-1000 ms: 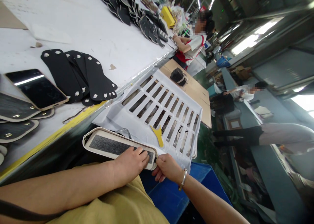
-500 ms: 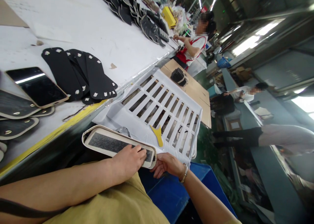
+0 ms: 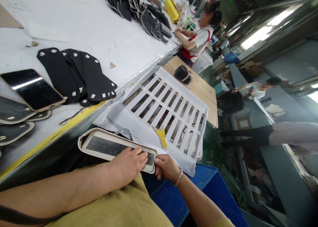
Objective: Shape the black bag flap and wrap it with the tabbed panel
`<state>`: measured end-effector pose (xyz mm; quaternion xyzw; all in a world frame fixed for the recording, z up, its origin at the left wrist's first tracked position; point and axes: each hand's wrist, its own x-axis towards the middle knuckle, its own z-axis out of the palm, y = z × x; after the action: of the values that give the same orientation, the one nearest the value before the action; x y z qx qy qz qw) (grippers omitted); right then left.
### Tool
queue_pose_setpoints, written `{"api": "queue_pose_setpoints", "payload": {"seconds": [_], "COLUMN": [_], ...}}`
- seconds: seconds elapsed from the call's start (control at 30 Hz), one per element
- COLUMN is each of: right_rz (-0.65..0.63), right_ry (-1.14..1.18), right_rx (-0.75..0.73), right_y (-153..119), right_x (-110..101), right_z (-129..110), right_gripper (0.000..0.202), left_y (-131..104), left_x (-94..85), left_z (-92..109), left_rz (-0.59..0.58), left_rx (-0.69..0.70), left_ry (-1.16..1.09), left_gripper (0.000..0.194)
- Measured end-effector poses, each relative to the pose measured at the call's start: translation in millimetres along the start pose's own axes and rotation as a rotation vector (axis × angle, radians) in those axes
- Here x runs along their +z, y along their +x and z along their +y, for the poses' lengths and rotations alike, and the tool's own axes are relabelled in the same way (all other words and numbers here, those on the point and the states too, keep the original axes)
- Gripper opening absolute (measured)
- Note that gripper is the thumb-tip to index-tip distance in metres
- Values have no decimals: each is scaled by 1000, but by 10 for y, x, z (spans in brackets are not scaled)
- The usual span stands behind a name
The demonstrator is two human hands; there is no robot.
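A long cream-coloured bag piece (image 3: pixel 93 153) with rounded ends and a dark grey inset strip lies across my lap, against the white slatted crate. My left hand (image 3: pixel 132 162) presses on its strip, fingers bent over the right part and gripping it. My right hand (image 3: pixel 165 167), a bracelet at the wrist, pinches the rim at the piece's right end; what is under those fingertips is hidden. Just above the piece, a yellow Y-shaped tool (image 3: pixel 160 136) rests on the crate (image 3: pixel 149 122).
On the white table (image 3: pixel 74 25), to the left, lie a phone (image 3: pixel 33 89), black panels (image 3: pixel 93 76) and grey panels (image 3: pixel 15 111). A cardboard sheet (image 3: pixel 206 94) bears a tied black bundle (image 3: pixel 182 75). A blue bin (image 3: pixel 198 187) stands below right. Other people work farther off.
My right hand has moved slightly left, and its fingers have drawn in closer on the piece's end. My left hand stays on the strip. The view has shifted a little.
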<state>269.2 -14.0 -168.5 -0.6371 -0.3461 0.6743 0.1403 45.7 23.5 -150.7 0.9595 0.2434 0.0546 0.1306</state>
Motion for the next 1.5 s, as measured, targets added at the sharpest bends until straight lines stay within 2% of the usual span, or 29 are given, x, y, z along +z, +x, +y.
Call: {"api": "queue_pose_setpoints", "payload": {"seconds": [0.13,0.3,0.37,0.5,0.6,0.73,0.8,0.83,0.9,0.93,1.0,1.03,1.07,1.13,1.2,1.27,1.37,1.43,1.5], "right_rz": [93,16,-29,-164,-186,-99,-51,-36,-40,-48,-73,-83,-86,-76,-54,-34,-22,-28,-34], "right_ry": [-102,-228,-195,38,65,-120,-182,-195,-224,-240,-263,-270,-280,-309,-351,-397,-439,-441,-437], "right_rx": [17,117,152,168,117,94,106,116,151,165,185,193,198,199,204,221,244,243,239], "right_y": [-53,-88,-111,-172,-184,-158,-149,-144,-132,-125,-117,-116,-115,-115,-111,-106,-105,-112,-119], "right_x": [82,79,51,-35,-69,-18,16,25,26,22,18,22,29,55,88,121,154,160,151], "right_z": [-77,-258,-314,-313,-226,-152,-172,-195,-255,-287,-348,-374,-396,-432,-458,-477,-494,-495,-488], "right_gripper": [52,49,50,58,50,40,39,38,36,35,33,33,33,33,31,30,31,31,31], "left_y": [11,-42,-84,-127,-105,-132,-236,-318,-540,-674,-951,-1075,-1178,-1297,-1298,-1214,-1046,-972,-947], "left_x": [19,-55,-94,-109,-121,-309,-454,-518,-594,-599,-545,-495,-437,-336,-300,-345,-479,-528,-505], "left_z": [-17,-94,-114,-101,-61,-26,-55,-91,-208,-289,-479,-579,-671,-809,-868,-869,-848,-846,-851], "left_rz": [11,-33,-61,-77,-88,-119,-67,-6,220,364,623,687,691,577,373,202,31,-68,-113], "left_rx": [15,67,77,40,26,-20,12,16,-110,-258,-654,-834,-945,-1031,-1012,-1011,-1036,-1017,-1001], "left_ry": [-3,-139,-174,-189,-229,-356,-490,-572,-700,-726,-712,-712,-747,-899,-990,-860,-521,-440,-437], "left_gripper": [28,44,49,60,68,65,61,55,34,25,21,23,25,38,46,44,40,39,38]}}
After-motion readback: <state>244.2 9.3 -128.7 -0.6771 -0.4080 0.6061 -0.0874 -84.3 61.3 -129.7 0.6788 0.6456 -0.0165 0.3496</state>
